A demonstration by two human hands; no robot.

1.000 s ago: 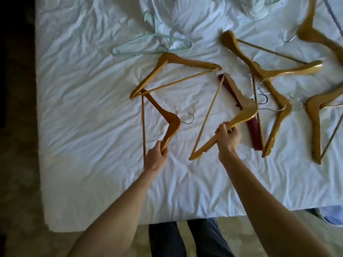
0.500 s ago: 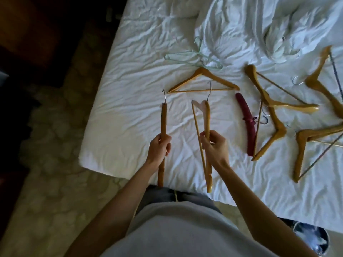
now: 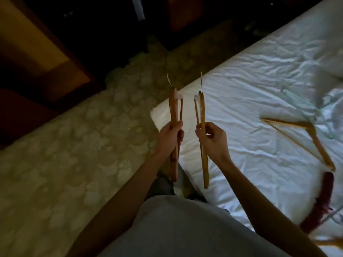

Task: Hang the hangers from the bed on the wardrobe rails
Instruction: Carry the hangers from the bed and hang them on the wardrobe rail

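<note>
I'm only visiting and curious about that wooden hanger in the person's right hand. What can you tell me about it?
The wooden hanger looks like honey-coloured varnished wood, seen edge-on so it reads as a narrow strip. It is held roughly upright, with a thin metal hook at the top and a slim crossbar running beside the thicker body. The right hand grips it around the middle, with the fingers closed on both body and bar. It hangs in the air above the edge of the bed, touching only the hand.

Both held hangers [image 3: 202, 138] carried off bed [image 3: 259, 86], leftward.
</note>
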